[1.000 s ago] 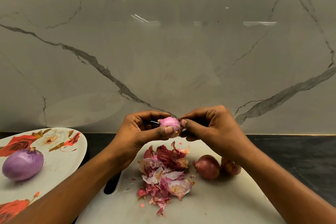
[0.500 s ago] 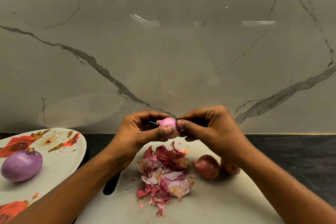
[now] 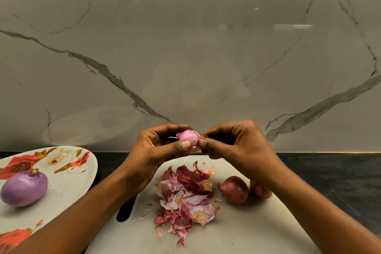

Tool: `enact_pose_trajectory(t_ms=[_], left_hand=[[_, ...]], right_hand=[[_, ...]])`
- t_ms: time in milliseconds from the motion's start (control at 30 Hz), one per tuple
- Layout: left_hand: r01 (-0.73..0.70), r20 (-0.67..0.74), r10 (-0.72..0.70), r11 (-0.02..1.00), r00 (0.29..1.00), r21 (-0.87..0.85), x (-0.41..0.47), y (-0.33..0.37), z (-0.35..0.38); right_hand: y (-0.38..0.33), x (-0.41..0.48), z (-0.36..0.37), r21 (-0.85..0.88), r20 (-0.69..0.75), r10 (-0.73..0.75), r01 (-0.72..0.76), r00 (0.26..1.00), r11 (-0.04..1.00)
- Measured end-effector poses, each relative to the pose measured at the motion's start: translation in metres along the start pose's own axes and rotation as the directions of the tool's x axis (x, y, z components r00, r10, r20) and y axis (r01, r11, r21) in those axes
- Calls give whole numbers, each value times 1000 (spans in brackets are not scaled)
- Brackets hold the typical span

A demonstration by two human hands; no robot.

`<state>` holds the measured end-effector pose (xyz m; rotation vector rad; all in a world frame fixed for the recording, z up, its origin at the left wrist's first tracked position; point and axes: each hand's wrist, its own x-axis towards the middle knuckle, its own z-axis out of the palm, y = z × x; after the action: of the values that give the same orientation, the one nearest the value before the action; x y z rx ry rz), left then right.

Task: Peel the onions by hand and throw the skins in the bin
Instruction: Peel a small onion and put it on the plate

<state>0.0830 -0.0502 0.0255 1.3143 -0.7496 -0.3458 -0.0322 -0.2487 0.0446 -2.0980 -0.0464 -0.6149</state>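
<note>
Since a moment ago the small onion [image 3: 188, 140] has turned, showing more bare pink. Left hand [image 3: 152, 150] grips it above the board [image 3: 257, 233]; right hand [image 3: 237, 146] pinches a skin flap [image 3: 203, 136] at its end. Best pulled slowly toward the root, over the skins [image 3: 185, 198].

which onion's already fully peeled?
The purple onion on the plate: smooth, glossy, bare. The pink onion between left hand and right hand has skin flakes; the two brown onions on the board are unpeeled.
</note>
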Motion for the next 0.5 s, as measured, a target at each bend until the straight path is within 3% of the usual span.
enact_pose_trajectory(t_ms=[333,500], left_hand=[[9,-2,-9,1000,1000,-27,2,-4,-1],[27,11,-26,994,1000,-107,4,-4,-7]], right_hand=[[0,0,0,-24,-20,-18,18,1000,1000],[1,3,-4,67,-74,51,-46,996,997]])
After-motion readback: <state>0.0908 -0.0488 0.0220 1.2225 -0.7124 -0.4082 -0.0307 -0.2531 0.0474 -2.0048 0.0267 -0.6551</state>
